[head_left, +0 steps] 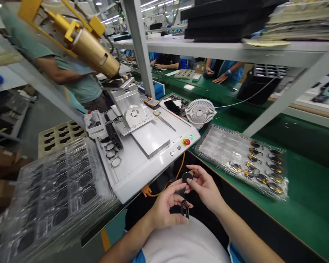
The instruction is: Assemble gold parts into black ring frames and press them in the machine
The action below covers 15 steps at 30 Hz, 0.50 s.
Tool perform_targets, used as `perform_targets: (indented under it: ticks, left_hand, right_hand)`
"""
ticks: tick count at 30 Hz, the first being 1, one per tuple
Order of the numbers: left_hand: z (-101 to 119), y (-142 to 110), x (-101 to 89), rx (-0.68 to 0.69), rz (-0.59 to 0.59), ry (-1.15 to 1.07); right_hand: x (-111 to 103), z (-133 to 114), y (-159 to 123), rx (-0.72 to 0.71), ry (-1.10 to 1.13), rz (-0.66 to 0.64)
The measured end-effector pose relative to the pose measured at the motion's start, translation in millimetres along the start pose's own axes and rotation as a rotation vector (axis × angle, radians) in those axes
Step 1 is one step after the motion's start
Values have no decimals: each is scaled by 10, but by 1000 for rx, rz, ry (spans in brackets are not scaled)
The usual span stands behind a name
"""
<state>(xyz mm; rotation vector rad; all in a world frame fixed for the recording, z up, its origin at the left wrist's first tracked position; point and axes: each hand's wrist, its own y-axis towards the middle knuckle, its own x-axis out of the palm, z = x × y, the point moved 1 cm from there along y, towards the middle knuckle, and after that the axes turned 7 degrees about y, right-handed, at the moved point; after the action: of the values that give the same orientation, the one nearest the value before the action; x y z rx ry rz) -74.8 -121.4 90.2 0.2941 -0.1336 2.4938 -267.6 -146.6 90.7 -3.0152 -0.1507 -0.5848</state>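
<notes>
Close to my body, my left hand [167, 207] pinches a black ring-shaped part [184, 209] between thumb and fingers. The ring stands roughly on edge. Just above it, my right hand [204, 183] grips a small dark round disc [186, 177] with thumb and fingertips. Fingers of my left hand reach up close to this disc; whether they touch it I cannot tell. On the right, a clear plastic tray [214, 146] bears several round black-and-gold parts [262, 178] with short tails. More black rings [116, 162] lie on the machine at the left.
A white machine [153, 166] with a red button [186, 142] and a gold cylinder [95, 53] stands ahead. Stacked clear trays [98, 179] are at left. A white fan [200, 111], tweezers [167, 122] and a slanted metal post [287, 91] are nearby. Other people work beyond.
</notes>
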Motion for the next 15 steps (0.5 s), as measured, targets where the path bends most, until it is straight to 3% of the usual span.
perform_targets:
  ticks: [3,6,9,12,15]
  left_hand:
    - [46,-41,-58,-16,52,-35]
    - [37,-117,-125,-51,80,-62]
    - [16,-175,-151,-23,82,-136]
    - [-12,-198,-161,11,97,-271]
    - [-43,-198,-185,-41,143,-333]
  right_hand:
    - [227,55,0,-62,-106,-20]
    - [230,70,59,-214,-335,-85]
    - [203,112,82,-323,-389,-142]
    - [203,145,44,-371,-427,-168]
    - [217,87,26,-397,-552,-242]
